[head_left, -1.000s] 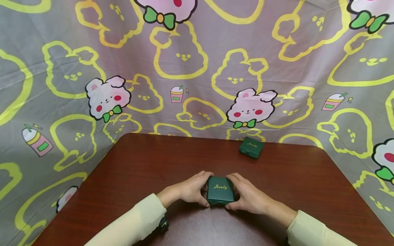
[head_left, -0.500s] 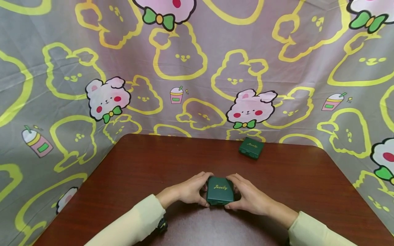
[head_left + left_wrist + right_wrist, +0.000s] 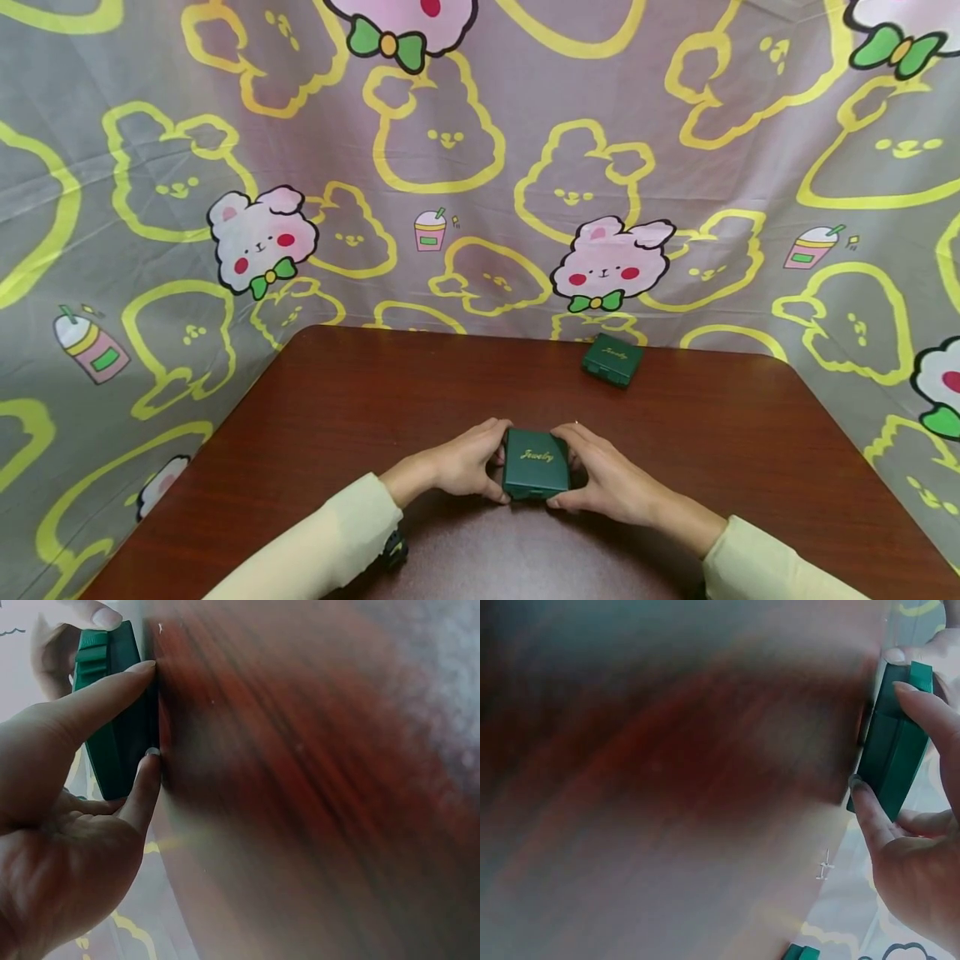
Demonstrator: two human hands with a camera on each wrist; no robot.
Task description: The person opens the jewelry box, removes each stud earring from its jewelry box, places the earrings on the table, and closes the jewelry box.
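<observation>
A dark green jewelry box [image 3: 536,461] with gold "Jewelry" lettering sits low at the table's middle, its lid down. My left hand [image 3: 467,460] grips its left side, thumb at the near corner. On the right side my right hand [image 3: 611,479] holds it the same way. The left wrist view has the left thumb and a finger against the box [image 3: 120,712]. In the right wrist view, the right thumb and fingers clasp the box [image 3: 892,742]. Whether it touches the tabletop I cannot tell.
A second green jewelry box [image 3: 613,360] lies near the back edge of the reddish-brown table [image 3: 360,392]. A patterned cloth [image 3: 480,208] hangs behind and at both sides. One small, thin, pale item [image 3: 824,865] shows in the right wrist view, too small to identify.
Both hands keep their grip on the jewelry box, which has shifted very slightly left at most. The second box has not moved.
</observation>
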